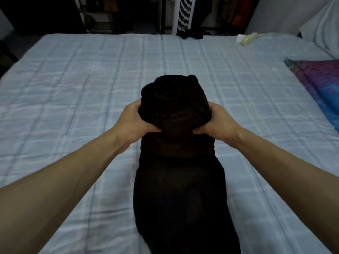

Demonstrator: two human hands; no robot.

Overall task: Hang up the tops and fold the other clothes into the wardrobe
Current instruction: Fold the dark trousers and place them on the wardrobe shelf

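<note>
Your left grip (pixel 132 121) and right grip (pixel 218 121) each clutch a side of the bunched far end of the black garment (pixel 179 189), which lies along the middle of the bed (pixel 73 79). If either side slackens, the bundle could slump open unevenly.

In dim light a wide bed (pixel 73 79) under a pale blue checked quilt fills the room, with a white pillow (pixel 326 30) and a purple-blue patterned cloth (pixel 319 79) at its right, a white tower fan (pixel 183 15) beyond its far edge, and a dark open wardrobe (pixel 238 11) holding orange and red garments behind.
</note>
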